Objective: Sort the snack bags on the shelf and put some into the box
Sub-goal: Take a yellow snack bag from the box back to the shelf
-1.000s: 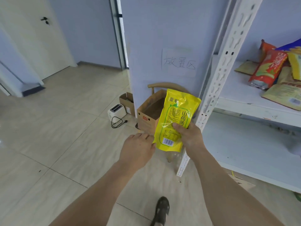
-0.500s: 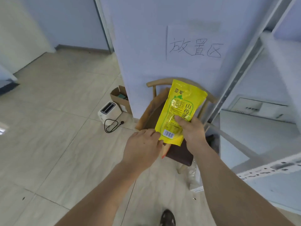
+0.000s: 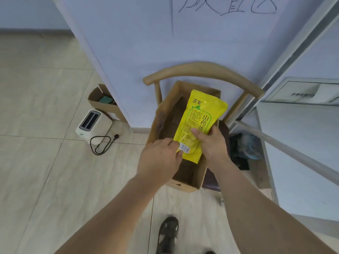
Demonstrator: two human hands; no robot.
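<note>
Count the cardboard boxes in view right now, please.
2. An open box on the chair, under the yellow snack bag held by both hands; a smaller box on the floor behind the toaster. Others may be hidden.

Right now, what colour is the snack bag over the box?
Bright yellow snack bag with green markings, seen in the head view.

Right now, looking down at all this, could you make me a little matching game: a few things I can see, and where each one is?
Things:
1. yellow snack bag
2. cardboard box
3. toaster
4. handwritten paper sign

Places:
A. on the floor, with a black cord coiled beside it
B. stuck on the wall above the chair
C. held in both hands over the open box
D. standing on the seat of the wooden chair

Pairs: 1-C, 2-D, 3-A, 4-B
</note>
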